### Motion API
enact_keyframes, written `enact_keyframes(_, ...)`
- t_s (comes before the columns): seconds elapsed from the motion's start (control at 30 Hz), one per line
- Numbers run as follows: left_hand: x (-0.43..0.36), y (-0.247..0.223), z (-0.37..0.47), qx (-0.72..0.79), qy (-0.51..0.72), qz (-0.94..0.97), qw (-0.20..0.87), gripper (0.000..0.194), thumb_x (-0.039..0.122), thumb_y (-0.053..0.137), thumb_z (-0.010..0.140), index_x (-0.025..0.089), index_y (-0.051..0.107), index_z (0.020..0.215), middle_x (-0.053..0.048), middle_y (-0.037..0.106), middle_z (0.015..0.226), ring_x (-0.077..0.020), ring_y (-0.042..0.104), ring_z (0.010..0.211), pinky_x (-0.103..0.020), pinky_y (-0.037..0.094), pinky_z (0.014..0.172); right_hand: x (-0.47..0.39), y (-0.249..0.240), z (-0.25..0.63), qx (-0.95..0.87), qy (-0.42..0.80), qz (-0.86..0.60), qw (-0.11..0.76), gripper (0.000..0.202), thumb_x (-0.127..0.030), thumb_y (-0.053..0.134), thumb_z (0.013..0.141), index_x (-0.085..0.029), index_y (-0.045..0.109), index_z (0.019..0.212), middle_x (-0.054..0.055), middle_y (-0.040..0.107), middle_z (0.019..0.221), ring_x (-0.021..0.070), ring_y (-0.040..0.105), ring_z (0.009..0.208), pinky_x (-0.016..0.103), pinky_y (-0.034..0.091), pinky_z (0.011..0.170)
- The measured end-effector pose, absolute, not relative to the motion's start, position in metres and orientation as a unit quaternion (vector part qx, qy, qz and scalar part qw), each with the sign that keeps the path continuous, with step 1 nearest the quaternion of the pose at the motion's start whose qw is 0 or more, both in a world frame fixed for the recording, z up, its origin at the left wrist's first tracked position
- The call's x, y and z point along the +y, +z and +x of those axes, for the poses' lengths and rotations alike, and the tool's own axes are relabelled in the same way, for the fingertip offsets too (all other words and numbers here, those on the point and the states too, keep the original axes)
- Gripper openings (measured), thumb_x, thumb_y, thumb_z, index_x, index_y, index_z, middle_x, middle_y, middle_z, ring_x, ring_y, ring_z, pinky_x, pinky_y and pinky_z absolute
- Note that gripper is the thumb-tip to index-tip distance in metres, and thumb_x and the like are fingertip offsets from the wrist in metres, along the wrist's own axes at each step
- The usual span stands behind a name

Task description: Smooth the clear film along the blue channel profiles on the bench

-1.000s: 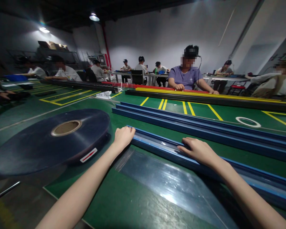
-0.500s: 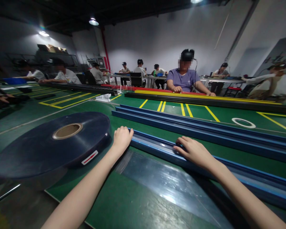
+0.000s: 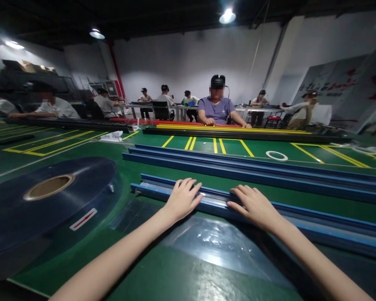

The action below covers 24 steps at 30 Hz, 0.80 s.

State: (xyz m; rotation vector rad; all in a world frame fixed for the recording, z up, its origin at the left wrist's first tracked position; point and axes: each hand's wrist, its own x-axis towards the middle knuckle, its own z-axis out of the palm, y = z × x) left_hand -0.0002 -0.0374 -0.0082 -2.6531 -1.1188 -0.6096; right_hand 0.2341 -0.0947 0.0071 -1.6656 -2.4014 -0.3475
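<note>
A long blue channel lies across the green table, with a clear strip inside its groove. My left hand rests on the channel near its left end, fingers spread over the groove. To the right, my right hand lies over the same channel with its fingers apart and thumb at the near edge. Clear film spreads on the table below both hands. A large roll of clear film with a cardboard core stands flat at the left.
More blue channels lie behind. Farther back are black and yellow strips, a white ring and crumpled white material. A person in a purple shirt sits across the table; other people sit beyond.
My left hand has moved right along the channel, uncovering its left end, and its fingers have spread. The right hand stays over the channel. The view has turned to the right.
</note>
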Motion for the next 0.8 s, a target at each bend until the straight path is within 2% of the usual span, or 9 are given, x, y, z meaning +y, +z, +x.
enact_keyframes(0.1, -0.048, -0.005, 0.039, -0.341, -0.2, -0.915, 0.082, 0.038, 0.039, 0.033, 0.087, 0.02, 0.05, 0.114, -0.008, 0.054, 0.116, -0.0236, 0.039, 0.114, -0.04, 0.029, 0.092, -0.1, 0.01, 0.245, -0.792, -0.133, -0.588, 0.094, 0.04, -0.043, 0.028, 0.087, -0.018, 0.054, 0.102, 0.009, 0.059, 0.096, 0.0211, 0.052, 0.09, 0.033, 0.036, 0.074)
enact_keyframes(0.27, -0.07, -0.003, 0.101, -0.286, -0.2, -0.935, 0.057, 0.039, 0.041, 0.033, 0.086, 0.017, 0.05, 0.112, -0.009, 0.057, 0.107, -0.0217, 0.045, 0.106, -0.038, 0.032, 0.089, -0.113, 0.017, 0.273, -0.721, -0.18, -0.657, 0.124, 0.034, -0.032, 0.027, 0.087, -0.017, 0.057, 0.094, 0.009, 0.06, 0.09, 0.0201, 0.053, 0.084, 0.031, 0.036, 0.071)
enact_keyframes(0.37, -0.077, -0.006, 0.125, -0.262, -0.194, -0.944, 0.059, 0.047, 0.047, 0.032, 0.085, 0.015, 0.048, 0.115, -0.011, 0.056, 0.106, -0.0224, 0.047, 0.103, -0.038, 0.032, 0.089, -0.125, 0.017, 0.296, -0.682, -0.187, -0.694, 0.136, 0.032, -0.03, 0.027, 0.086, -0.018, 0.057, 0.087, 0.008, 0.061, 0.085, 0.0193, 0.054, 0.08, 0.03, 0.036, 0.069)
enact_keyframes(0.53, -0.074, -0.011, 0.135, -0.247, -0.172, -0.949, 0.094, 0.065, 0.061, 0.029, 0.079, 0.011, 0.045, 0.118, -0.013, 0.057, 0.1, -0.0249, 0.051, 0.092, -0.038, 0.036, 0.08, -0.145, 0.009, 0.328, -0.656, -0.154, -0.728, 0.127, 0.03, -0.031, 0.029, 0.086, -0.019, 0.056, 0.084, 0.007, 0.061, 0.084, 0.0191, 0.055, 0.081, 0.029, 0.037, 0.068)
enact_keyframes(0.8, -0.054, -0.012, 0.12, -0.252, -0.165, -0.945, 0.128, 0.065, 0.062, 0.026, 0.08, 0.011, 0.049, 0.113, -0.013, 0.058, 0.095, -0.0235, 0.053, 0.088, -0.035, 0.037, 0.076, -0.154, 0.004, 0.347, -0.646, -0.167, -0.734, 0.124, 0.033, -0.033, 0.026, 0.087, -0.018, 0.056, 0.085, 0.009, 0.059, 0.086, 0.0208, 0.051, 0.083, 0.031, 0.037, 0.072)
